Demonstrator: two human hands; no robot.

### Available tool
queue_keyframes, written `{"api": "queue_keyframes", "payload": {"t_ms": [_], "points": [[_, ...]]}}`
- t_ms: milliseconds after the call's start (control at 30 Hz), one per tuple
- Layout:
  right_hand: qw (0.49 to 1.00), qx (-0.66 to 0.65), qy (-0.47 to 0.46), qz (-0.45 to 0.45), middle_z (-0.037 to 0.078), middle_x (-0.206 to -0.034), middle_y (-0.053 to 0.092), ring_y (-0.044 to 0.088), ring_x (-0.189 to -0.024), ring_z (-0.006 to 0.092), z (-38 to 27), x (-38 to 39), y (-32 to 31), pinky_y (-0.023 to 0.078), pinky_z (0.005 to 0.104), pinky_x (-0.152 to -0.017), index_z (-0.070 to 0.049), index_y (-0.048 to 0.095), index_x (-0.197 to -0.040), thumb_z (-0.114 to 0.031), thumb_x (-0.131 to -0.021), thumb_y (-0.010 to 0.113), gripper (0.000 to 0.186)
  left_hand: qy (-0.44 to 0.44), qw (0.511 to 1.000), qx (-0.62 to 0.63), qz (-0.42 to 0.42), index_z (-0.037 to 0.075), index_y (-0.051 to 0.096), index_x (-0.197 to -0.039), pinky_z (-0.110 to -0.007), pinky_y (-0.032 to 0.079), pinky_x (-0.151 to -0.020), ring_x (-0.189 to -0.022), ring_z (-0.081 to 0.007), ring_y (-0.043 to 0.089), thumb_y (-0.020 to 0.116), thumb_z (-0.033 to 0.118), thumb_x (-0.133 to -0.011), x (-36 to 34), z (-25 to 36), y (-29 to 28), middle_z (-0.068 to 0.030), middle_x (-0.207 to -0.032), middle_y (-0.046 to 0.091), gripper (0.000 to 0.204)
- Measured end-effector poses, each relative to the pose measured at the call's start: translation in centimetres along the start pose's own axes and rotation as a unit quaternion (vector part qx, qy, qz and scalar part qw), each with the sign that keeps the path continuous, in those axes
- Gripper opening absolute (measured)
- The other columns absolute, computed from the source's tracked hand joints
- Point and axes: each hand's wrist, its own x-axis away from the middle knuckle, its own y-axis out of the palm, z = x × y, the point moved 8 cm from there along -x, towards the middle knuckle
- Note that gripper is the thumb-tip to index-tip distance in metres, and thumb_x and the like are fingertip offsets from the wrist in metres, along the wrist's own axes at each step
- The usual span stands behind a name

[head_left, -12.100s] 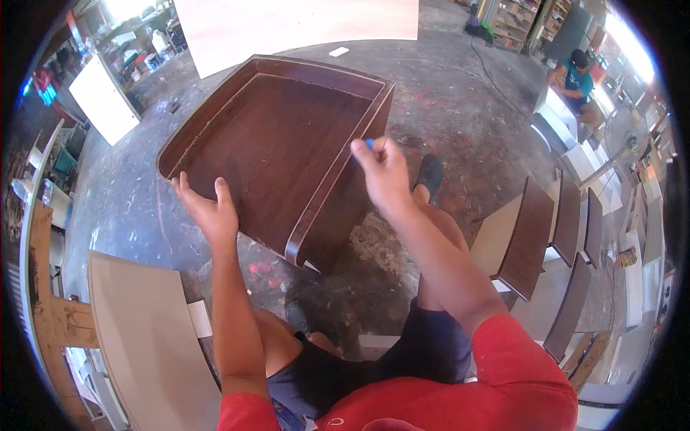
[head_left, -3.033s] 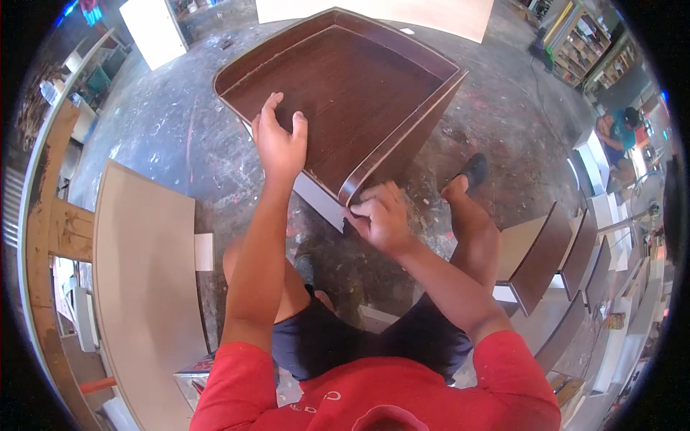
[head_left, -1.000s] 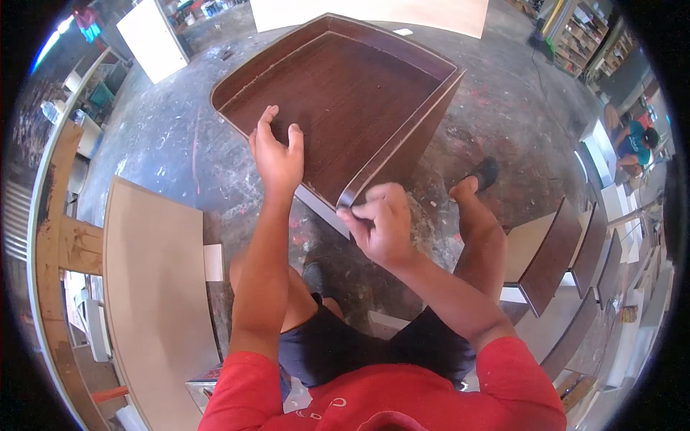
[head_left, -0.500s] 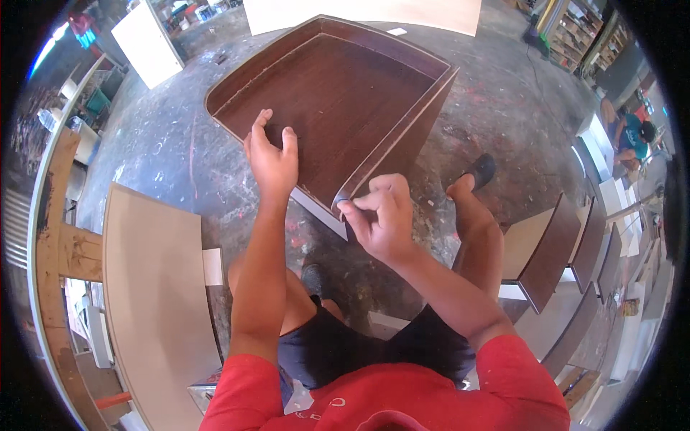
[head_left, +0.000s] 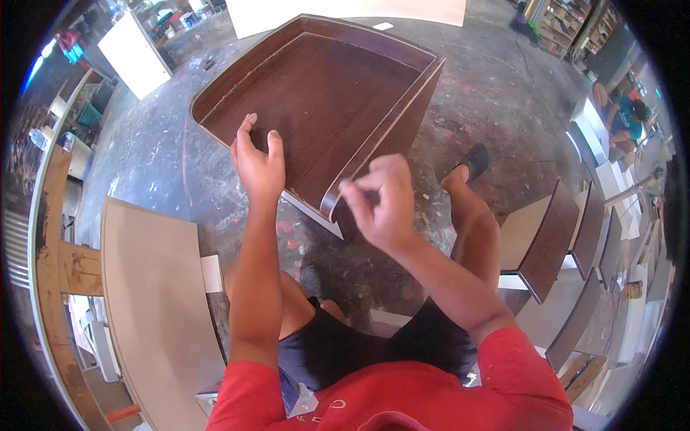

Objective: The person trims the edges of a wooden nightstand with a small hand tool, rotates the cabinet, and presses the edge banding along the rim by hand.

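The left hand [head_left: 260, 167], fingers spread and gripping nothing, would best brace the near edge of the brown cabinet piece [head_left: 309, 93] just ahead. The right hand [head_left: 376, 192], half curled, any pinch unclear, should follow the rim [head_left: 381, 138] beside it lightly and evenly. Counted: one cabinet piece; one beige panel [head_left: 154, 280] left of the left hand; at least four brown-faced panels [head_left: 550, 241] right of the right hand.

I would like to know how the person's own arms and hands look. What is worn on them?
The left arm and right arm come out of short red sleeves and are uncovered below. The left hand and right hand are bare: no glove, watch or bracelet can be seen on either.
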Motion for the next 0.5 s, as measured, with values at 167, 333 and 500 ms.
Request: {"api": "queue_keyframes", "payload": {"t_ms": [167, 333, 500], "points": [[1.0, -0.002, 0.005, -0.009, 0.011, -0.091, 0.057, 0.057, -0.085, 0.0336, -1.2, 0.6, 0.5, 0.042, 0.0468, -0.077, -0.011, 0.059, -0.086, -0.015, -0.082, 0.086, 0.028, 0.01, 1.0, -0.008, -0.001, 0.002, 0.059, -0.138, -0.048, 0.037, -0.118, -0.136, -0.0382, 0.051, 0.069, 0.017, -0.094, 0.0, -1.0, 0.1, -0.0191, -0.143, 0.062, 0.047], [0.999, 0.02, 0.028, 0.042, 0.012, -0.09, 0.056, 0.057, -0.084, 0.0333, 1.0, -1.4, -0.9, 0.043, 0.0469, -0.076, -0.01, 0.059, -0.085, -0.015, -0.079, 0.088, 0.03, -0.001, 1.0, -0.011, -0.004, 0.002, 0.06, -0.138, -0.047, 0.037, -0.118, -0.136, -0.0378, 0.051, 0.07, 0.016, -0.094, 0.0, 0.2, 0.1, -0.0191, -0.143, 0.062, 0.047], [0.999, -0.02, 0.023, -0.026, 0.011, -0.086, 0.056, 0.058, -0.083, 0.0343, -1.2, 0.3, 0.8, 0.044, 0.0466, -0.076, -0.008, 0.058, -0.084, -0.015, -0.08, 0.088, 0.03, 0.004, 1.0, -0.007, 0.001, 0.003, 0.06, -0.138, -0.048, 0.038, -0.118, -0.135, -0.038, 0.052, 0.071, 0.015, -0.093, 0.1, -0.9, -0.2, -0.0185, -0.144, 0.062, 0.048]]}}
